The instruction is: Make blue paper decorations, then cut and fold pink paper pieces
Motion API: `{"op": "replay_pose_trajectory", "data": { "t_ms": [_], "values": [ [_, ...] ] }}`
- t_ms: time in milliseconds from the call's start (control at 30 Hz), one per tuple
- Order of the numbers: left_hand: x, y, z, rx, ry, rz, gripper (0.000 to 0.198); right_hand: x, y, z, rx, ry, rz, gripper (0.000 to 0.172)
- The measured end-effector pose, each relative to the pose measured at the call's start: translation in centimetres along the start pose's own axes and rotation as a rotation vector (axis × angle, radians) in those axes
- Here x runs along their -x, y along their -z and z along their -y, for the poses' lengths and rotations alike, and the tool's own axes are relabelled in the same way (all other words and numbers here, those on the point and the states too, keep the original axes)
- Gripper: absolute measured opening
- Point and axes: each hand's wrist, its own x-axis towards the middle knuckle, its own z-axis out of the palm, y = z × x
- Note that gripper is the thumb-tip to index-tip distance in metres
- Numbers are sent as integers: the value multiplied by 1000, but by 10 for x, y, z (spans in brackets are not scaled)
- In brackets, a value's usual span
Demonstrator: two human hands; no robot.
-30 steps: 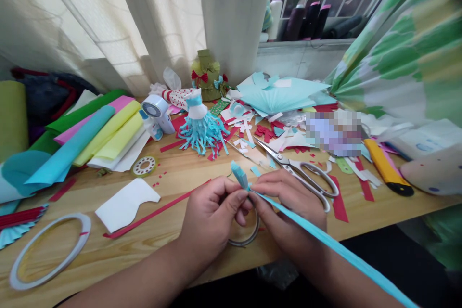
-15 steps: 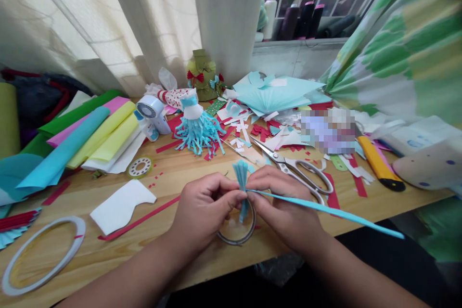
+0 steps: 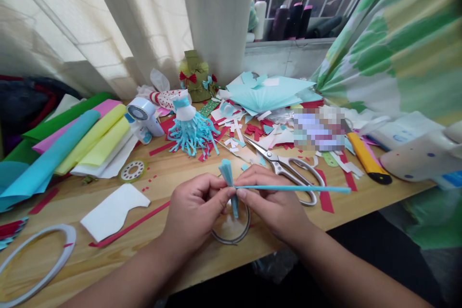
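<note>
Near the wooden table's front edge, my left hand (image 3: 195, 209) pinches a small folded blue paper bundle (image 3: 227, 173) at its middle. My right hand (image 3: 274, 202) pinches a thin blue paper strip (image 3: 292, 187) that runs from the bundle out to the right. The fingertips of both hands meet at the bundle. Under the hands lies a thin tape ring (image 3: 231, 238). Silver scissors (image 3: 288, 168) lie just behind my right hand.
A blue fringed paper figure (image 3: 189, 127) stands mid-table among red, white and blue scraps. Coloured paper rolls (image 3: 72, 139) lie at left, with a white cut sheet (image 3: 113, 211) and a large tape ring (image 3: 32, 262). An orange cutter (image 3: 368, 159) lies right. Curtains hang behind.
The blue strip has swung up from hanging down to the right to lying level. More of it is wound onto the bundle, so its free end is shorter.
</note>
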Motion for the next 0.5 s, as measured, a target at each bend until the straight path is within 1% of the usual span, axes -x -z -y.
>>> {"op": "replay_pose_trajectory", "data": {
  "t_ms": [67, 133, 300, 400, 500],
  "values": [
    [0, 1, 0, 8, 17, -4, 21, 1, 1, 1, 47, -6, -42, 9],
    [-1, 2, 0, 21, 39, -2, 20, 1, 3, 0, 38, -46, -96, 8],
    [-5, 4, 0, 69, 83, -11, 19, 5, 14, -9, -155, -224, -175, 7],
    [-6, 6, 1, 107, 102, -19, 19, 7, 26, -14, -218, -245, -243, 8],
    [-8, 7, 2, 149, 122, -1, 20, 8, 42, -10, -249, -234, -325, 6]
  ]
}}
